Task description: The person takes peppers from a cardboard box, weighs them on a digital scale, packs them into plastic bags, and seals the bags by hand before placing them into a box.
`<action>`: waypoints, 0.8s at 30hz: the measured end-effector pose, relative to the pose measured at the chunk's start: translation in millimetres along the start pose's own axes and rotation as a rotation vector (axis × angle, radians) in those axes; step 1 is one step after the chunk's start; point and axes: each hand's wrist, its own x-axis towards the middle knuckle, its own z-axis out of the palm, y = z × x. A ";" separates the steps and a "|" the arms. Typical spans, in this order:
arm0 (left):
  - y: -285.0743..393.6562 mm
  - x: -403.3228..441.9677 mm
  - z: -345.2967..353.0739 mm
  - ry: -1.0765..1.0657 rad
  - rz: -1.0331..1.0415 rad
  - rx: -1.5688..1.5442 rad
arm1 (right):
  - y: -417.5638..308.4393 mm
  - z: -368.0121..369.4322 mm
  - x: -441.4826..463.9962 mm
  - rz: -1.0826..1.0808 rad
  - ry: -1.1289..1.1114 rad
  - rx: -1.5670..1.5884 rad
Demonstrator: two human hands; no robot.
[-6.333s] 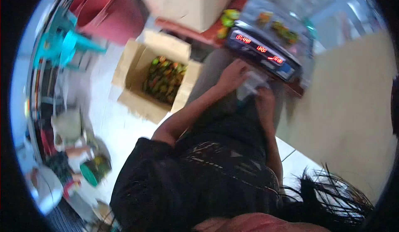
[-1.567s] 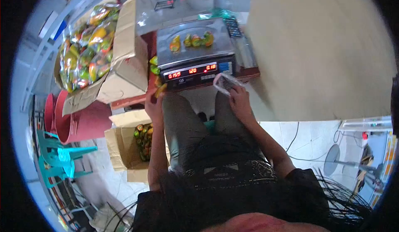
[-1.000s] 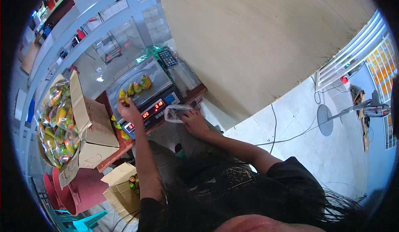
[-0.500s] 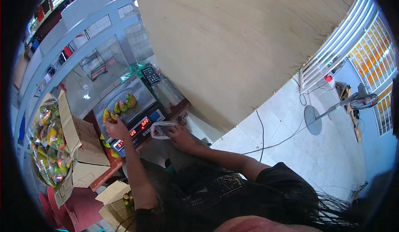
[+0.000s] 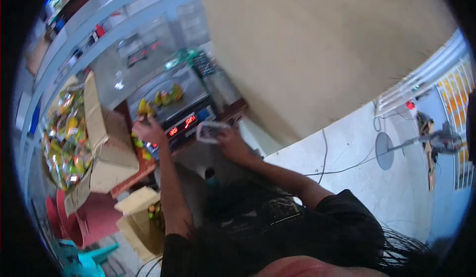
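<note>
A digital scale (image 5: pixel 196 86) with red lit digits stands on a brown table, and several yellow, green and red pepper-like pieces (image 5: pixel 171 94) lie in a row on its metal plate. My left hand (image 5: pixel 145 128) is at the plate's near left corner, its fingers curled beside a yellow piece (image 5: pixel 145 107). Blur hides whether anything is between those fingers. My right hand (image 5: pixel 233 140) is closed on the edge of a clear plastic bag (image 5: pixel 210 132), held in front of the scale.
Left of the scale, an open cardboard box (image 5: pixel 113 150) holds several bagged pieces of produce (image 5: pixel 69 133). Another cardboard box (image 5: pixel 136 222) is below. A phone-like device (image 5: pixel 203 62) lies behind the scale. A plywood panel (image 5: pixel 317 44) rises ahead; a standing fan (image 5: pixel 441 142) is at right.
The view has shifted, so the scene sits further right and lower, with blur. My left hand's fingers have drawn slightly back from the yellow piece. The right hand keeps the bag.
</note>
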 end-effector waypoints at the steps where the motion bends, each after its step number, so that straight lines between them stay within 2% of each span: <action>1: 1.3 1.3 -12.3 -0.002 -0.005 0.031 | -3.1 1.0 -0.8 0.014 -0.002 -0.046; 3: 4.1 -2.6 -37.6 -0.009 -0.028 0.041 | -3.8 -3.0 -2.4 -0.022 0.051 0.065; 4: 5.4 -8.9 -49.8 -0.015 -0.045 0.015 | -4.3 -2.9 -1.0 0.022 -0.045 0.058; 6: 26.8 -25.8 -77.2 -0.105 -0.183 -0.162 | -12.3 -6.4 1.1 -0.035 -0.037 -0.021; 8: 17.1 -53.4 -88.7 -0.373 -0.220 -0.155 | -16.0 -6.7 4.5 -0.077 -0.114 -0.028; 10: 25.2 -71.4 -99.1 -0.703 -0.436 -0.317 | -17.0 -3.3 9.7 -0.162 -0.109 -0.047; 15: 46.4 -93.8 -115.0 -0.920 -0.347 -0.483 | -27.3 2.5 15.6 -0.246 -0.125 -0.081; 18: 35.5 -104.6 -103.3 -0.939 -0.294 -0.401 | -35.2 6.4 12.5 -0.284 -0.124 -0.105; 21: 36.3 -107.0 -92.4 -0.745 -0.233 -0.421 | -35.8 9.4 14.8 -0.343 -0.098 -0.111; 24: 43.9 -98.3 -96.4 -0.838 -0.439 -0.389 | -34.7 9.6 13.8 -0.357 -0.122 -0.131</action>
